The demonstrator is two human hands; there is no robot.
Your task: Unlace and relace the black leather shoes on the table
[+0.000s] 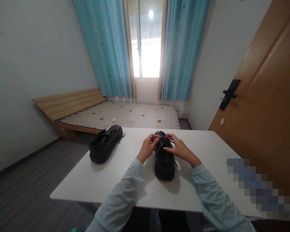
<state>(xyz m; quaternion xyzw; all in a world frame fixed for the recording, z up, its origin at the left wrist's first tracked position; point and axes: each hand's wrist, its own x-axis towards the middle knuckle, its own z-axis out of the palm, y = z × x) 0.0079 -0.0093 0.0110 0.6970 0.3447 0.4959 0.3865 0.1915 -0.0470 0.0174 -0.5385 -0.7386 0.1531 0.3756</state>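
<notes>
A black lace-up shoe [164, 162] stands on the white table with its heel toward me and its toe pointing away. My left hand [150, 144] is at the left side of its lacing, thumb and fingers pinched together on a shoelace. From the right, my right hand [179, 146] reaches over the shoe, its thumb apart from the fingers, which are at the dark lace [168, 140]. The exact grip of the right fingers is partly hidden. A second black shoe [105, 145] rests at the table's left, its lace ends hanging out to the right.
The white table [87, 183] has its far edge close to a bed with a patterned mattress [135, 116]. A small white object [114, 120] lies on the mattress. A wooden door [263, 96] stands on the right. Part of the right side is pixelated.
</notes>
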